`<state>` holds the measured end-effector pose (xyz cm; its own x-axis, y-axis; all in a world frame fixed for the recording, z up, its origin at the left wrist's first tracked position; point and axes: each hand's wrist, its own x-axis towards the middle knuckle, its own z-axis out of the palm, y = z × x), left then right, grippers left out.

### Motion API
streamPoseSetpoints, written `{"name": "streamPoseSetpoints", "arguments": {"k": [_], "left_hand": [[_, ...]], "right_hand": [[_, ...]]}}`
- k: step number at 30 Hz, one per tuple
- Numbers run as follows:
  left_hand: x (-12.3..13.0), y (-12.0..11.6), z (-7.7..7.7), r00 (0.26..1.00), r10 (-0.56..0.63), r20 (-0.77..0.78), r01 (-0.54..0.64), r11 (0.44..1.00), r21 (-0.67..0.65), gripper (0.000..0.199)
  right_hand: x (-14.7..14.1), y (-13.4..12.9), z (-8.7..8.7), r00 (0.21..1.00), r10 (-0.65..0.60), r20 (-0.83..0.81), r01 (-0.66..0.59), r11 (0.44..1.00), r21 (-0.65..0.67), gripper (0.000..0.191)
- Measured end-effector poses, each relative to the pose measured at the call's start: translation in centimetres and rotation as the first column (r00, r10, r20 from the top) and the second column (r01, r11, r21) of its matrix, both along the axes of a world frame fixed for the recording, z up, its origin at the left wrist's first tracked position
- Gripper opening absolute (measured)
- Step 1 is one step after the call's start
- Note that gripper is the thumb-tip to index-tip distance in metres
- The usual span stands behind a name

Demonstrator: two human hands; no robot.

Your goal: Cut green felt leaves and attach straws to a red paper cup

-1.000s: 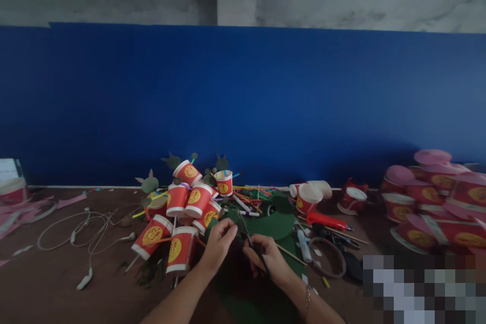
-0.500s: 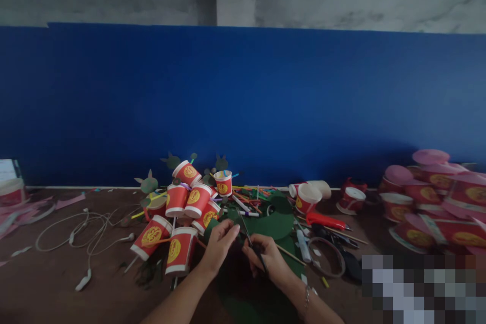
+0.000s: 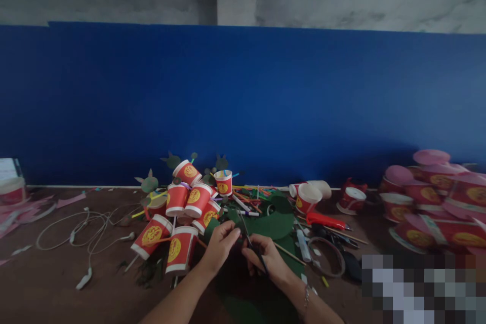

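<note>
Looking down from the head camera, both bare hands meet low in the middle of a cluttered brown table (image 3: 56,283). The right hand (image 3: 266,258) is curled shut around a pair of scissors (image 3: 248,238), whose thin blades run up and slightly leftward, away from the body, toward the far wall. The left hand (image 3: 220,245) pinches a small piece of dark green paper (image 3: 236,237) between thumb and fingertips, right at the blades, so paper and scissors touch or nearly touch; which, the dim view does not settle. That piece lies between the two hands, a little nearer the left one, with the scissors' long axis crossing it from the right hand's side. Under both wrists spreads a larger green sheet (image 3: 275,223). Just left of the left hand lies a heap of red paper cups (image 3: 178,250) on sticks, some with green cut-outs. White earphones (image 3: 85,228) trail well apart on the left. To the right sit a red utility knife (image 3: 326,221), a tape ring (image 3: 328,258) and stacked red bowls (image 3: 436,197).
</note>
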<state>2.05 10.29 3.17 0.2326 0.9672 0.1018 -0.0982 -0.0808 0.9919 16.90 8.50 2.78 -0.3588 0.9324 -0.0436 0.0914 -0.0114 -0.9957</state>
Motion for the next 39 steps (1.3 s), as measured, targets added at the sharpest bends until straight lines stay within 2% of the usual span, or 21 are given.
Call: {"name": "streamPoseSetpoints", "arguments": {"k": [12, 24, 33, 39], "left_hand": [[-0.03, 0.03, -0.13, 1.0, 0.018, -0.02, -0.018, 1.0, 0.019, 0.025], [-0.28, 0.55, -0.75, 0.991, 0.114, -0.075, -0.111, 0.993, 0.046, 0.03], [-0.39, 0.44, -0.32, 0.992, 0.07, -0.103, -0.063, 0.995, 0.073, 0.026], [-0.5, 0.73, -0.64, 0.99, 0.089, -0.11, -0.08, 0.993, 0.087, 0.026]], "right_hand": [[-0.04, 0.03, -0.15, 1.0, -0.019, 0.024, 0.017, 0.998, 0.054, 0.032], [-0.05, 0.19, -0.29, 0.997, -0.066, 0.039, 0.065, 0.998, 0.021, 0.035], [0.05, 0.18, -0.54, 0.999, -0.033, 0.032, 0.033, 0.999, 0.016, 0.035], [0.03, 0.23, -0.41, 0.998, -0.035, 0.048, 0.034, 0.999, 0.016, 0.034]]}}
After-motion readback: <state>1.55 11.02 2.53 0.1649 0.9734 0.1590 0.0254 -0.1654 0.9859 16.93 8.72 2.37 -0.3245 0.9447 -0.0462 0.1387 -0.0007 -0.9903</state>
